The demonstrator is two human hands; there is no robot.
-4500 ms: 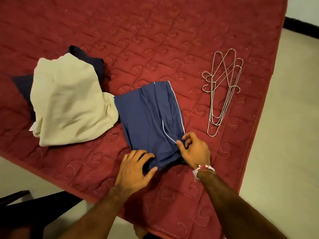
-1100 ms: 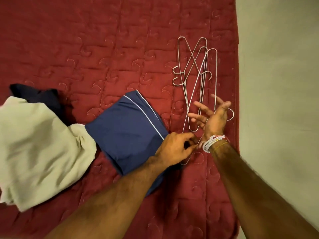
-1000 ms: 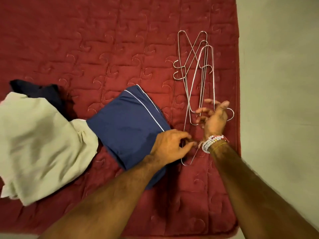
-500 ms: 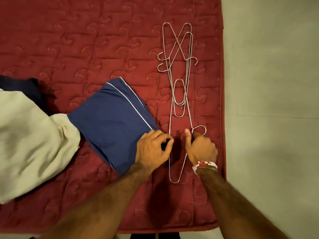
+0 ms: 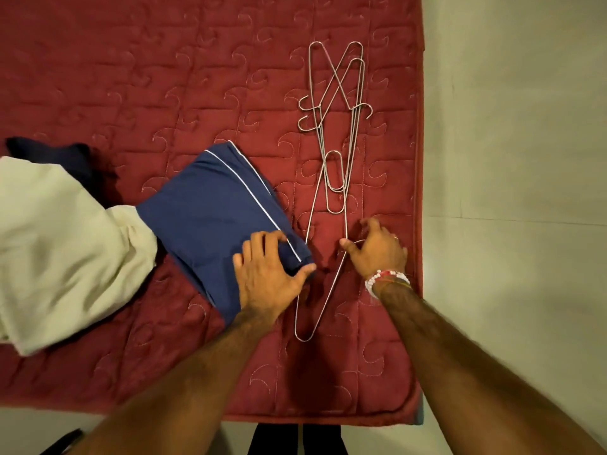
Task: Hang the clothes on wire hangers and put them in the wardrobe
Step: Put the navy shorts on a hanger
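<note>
A folded blue garment with white piping [image 5: 213, 218] lies on the red quilted bed [image 5: 164, 77]. My left hand [image 5: 266, 267] rests on its near right corner, fingers on top and thumb along the edge. One wire hanger [image 5: 303, 323] lies drawn toward me from the pile of wire hangers [image 5: 338, 93]. My right hand [image 5: 377, 251] sits over its hook, fingers curled on it and thumb against the wire. A crumpled cream garment [image 5: 59, 241] lies to the left, partly covering a dark navy garment [image 5: 49, 152].
The bed's right edge runs just beyond my right hand, with pale floor [image 5: 509, 159] past it. The near edge of the bed is below my forearms. A dark shape [image 5: 279, 438] shows under that edge.
One hanger has been pulled out of the pile toward me. My left hand has moved from the hanger onto the blue garment's corner. My right hand's fingers have loosened over the hook.
</note>
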